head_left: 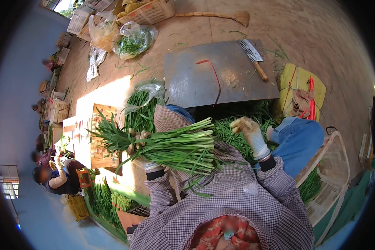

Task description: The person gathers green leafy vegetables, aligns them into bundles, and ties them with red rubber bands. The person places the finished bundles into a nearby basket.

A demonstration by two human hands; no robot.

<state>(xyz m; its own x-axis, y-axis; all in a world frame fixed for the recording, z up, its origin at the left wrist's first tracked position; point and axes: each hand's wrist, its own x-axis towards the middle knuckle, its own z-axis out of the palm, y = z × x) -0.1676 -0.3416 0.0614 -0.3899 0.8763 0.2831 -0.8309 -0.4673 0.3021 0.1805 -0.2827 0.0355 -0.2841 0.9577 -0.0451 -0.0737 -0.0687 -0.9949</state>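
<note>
My left hand [139, 141], in a soiled glove, is wrapped round a big bunch of garlic chives [183, 146]. The bunch lies across my lap, its pale cut ends to the right and leafy tips to the left. My right hand [249, 130], also gloved, hovers right of those ends with its fingers bent together and nothing visible in them. Beneath it is a heap of loose chives [233, 133]. Beyond my knees is a metal board [187, 79] bearing a red strip [216, 77] and a cleaver [254, 58] with a wooden handle.
A yellow bundle [289, 91] with red ties stands right of the board. Plastic bags of greens [133, 41] sit at the far left, near crates [150, 14]. A broom [237, 17] lies at the back. Another person [56, 181] works at the left; a basket [327, 187] stands at my right.
</note>
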